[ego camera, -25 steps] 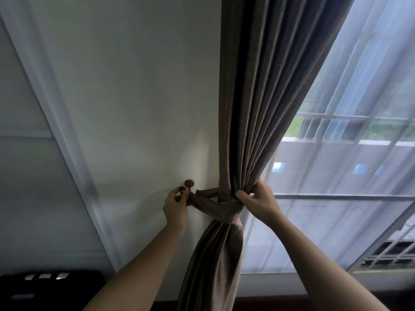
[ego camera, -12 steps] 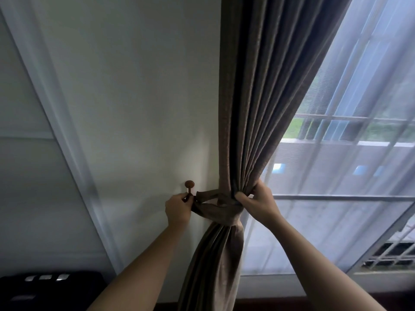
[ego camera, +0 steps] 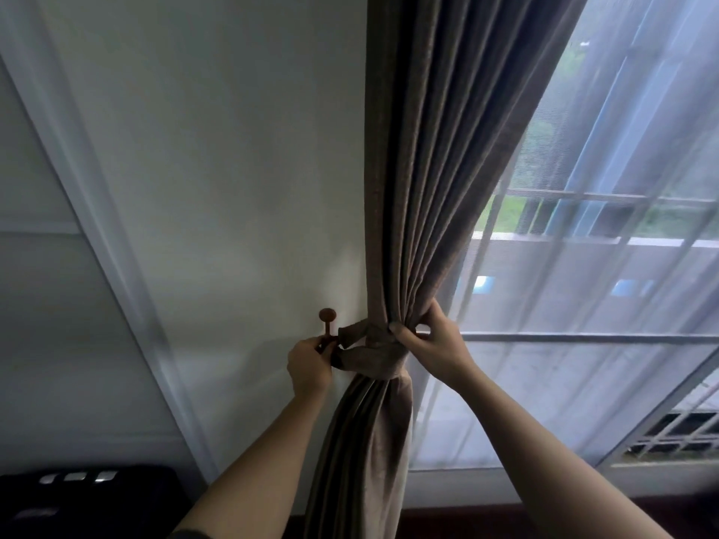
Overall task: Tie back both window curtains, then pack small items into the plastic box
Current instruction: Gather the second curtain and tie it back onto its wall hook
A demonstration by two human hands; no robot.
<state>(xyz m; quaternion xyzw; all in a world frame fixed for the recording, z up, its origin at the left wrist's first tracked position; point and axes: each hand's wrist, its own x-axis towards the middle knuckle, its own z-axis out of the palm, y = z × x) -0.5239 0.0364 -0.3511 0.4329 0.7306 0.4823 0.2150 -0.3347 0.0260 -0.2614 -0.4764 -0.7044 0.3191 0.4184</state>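
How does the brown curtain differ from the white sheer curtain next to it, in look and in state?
The brown curtain is thick and opaque; the white sheer curtain lets daylight and the view outside show through. The brown curtain is gathered into folds, bound by a tieback and gripped by the right hand; the white sheer curtain hangs spread out, untied and untouched. Both are hanging fabric.
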